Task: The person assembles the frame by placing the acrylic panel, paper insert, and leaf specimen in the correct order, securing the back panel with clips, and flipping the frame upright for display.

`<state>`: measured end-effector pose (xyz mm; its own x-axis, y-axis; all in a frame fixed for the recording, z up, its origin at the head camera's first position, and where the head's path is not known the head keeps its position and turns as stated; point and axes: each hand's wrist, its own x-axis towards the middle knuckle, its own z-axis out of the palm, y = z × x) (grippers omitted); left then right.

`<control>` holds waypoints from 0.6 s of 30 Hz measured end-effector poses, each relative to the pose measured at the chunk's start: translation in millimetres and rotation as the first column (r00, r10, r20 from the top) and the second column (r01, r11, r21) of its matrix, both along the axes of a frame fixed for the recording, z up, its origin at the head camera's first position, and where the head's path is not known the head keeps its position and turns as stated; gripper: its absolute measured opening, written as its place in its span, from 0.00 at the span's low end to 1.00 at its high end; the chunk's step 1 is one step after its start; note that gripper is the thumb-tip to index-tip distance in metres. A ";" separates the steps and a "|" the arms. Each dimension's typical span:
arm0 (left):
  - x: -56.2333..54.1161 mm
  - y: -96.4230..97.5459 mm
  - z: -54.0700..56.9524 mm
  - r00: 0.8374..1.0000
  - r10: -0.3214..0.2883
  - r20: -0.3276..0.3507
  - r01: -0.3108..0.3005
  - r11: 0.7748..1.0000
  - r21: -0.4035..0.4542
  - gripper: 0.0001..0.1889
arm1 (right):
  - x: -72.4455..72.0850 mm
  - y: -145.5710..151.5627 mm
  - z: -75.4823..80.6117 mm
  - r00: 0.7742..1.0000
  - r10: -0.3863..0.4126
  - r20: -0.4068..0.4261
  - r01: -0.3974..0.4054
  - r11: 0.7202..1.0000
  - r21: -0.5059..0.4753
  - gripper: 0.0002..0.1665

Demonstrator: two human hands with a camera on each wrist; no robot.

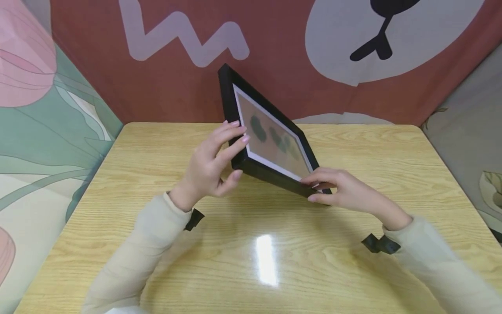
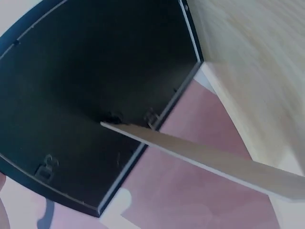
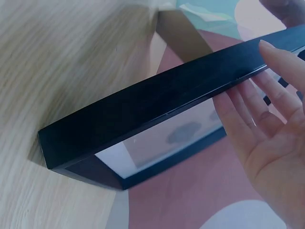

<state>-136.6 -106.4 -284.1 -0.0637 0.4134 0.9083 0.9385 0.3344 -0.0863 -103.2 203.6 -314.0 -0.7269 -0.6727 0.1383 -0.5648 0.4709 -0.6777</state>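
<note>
A black picture frame point(image 1: 274, 178) with a white inner border and blurred dark shapes behind its glass is tilted above the table, its lower right corner near the tabletop. At its lower left corner, my left hand point(image 1: 208, 161) holds the side, fingers over the front edge and thumb by the corner. My right hand point(image 1: 341, 187) pinches the bottom edge near the right corner, thumb on the outer side, fingers against the front. In the left wrist view, the frame's black back panel point(image 2: 71, 81) carries small metal hangers and a support leg point(image 2: 205, 155) swung out from it.
The light wood-grain table point(image 1: 219, 261) lies under both arms and reflects a bright light. A reddish printed cloth point(image 1: 176, 91) stands behind its far edge, with patterned fabric point(image 1: 78, 131) on the left and grey fabric point(image 1: 470, 109) on the right.
</note>
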 end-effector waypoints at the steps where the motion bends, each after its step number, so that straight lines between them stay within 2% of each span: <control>1: -1.8 -2.0 -1.0 1.000 -0.009 0.009 0.009 1.000 0.008 0.23 | 0.7 -1.6 -0.5 1.000 0.006 -0.013 -0.006 1.000 0.001 0.21; 6: -9.8 -10.9 -3.1 0.999 -0.019 0.044 0.018 0.999 0.031 0.24 | 4.2 -8.6 1.2 0.999 0.024 -0.026 -0.023 0.999 0.033 0.24; 10: -12.0 -15.9 -3.3 0.999 0.019 0.042 -0.020 0.999 0.027 0.22 | 3.7 -10.9 0.8 0.999 0.034 -0.009 -0.033 0.998 0.049 0.26; 15: -7.3 -14.5 -3.2 0.996 0.067 -0.060 -0.065 0.997 0.031 0.15 | -0.8 -9.8 -1.1 0.999 0.026 0.034 -0.029 0.997 0.069 0.25; 18: -5.3 -11.4 -1.9 0.984 0.091 -0.156 -0.090 0.996 0.013 0.13 | -3.2 -7.1 -2.0 0.997 0.003 0.079 -0.011 0.994 0.106 0.24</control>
